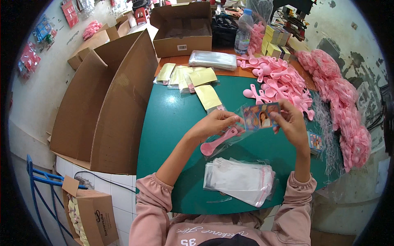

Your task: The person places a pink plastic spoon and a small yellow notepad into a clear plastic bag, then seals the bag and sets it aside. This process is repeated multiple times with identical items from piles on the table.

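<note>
My left hand [218, 123] pinches the mouth of a clear plastic bag, in which a pink spoon [219, 142] lies tilted. Beside it, my right hand [290, 123] grips a printed picture card [260, 116] between thumb and fingers. The card's left edge is at the bag's opening; whether it is inside cannot be made out. Below my hands a stack of flat clear bags [238, 180] rests on the green table [176, 143]. A small pile of similar cards [315, 142] sits beyond my right wrist.
Pink spoons [283, 82] are heaped at the back right, near bagged spoons [342, 98]. Packets with yellow cards [207, 96] lie at the table's far side. Behind stand a water bottle [244, 33] and a cardboard box [180, 47]. A large open carton [119, 110] borders the left edge.
</note>
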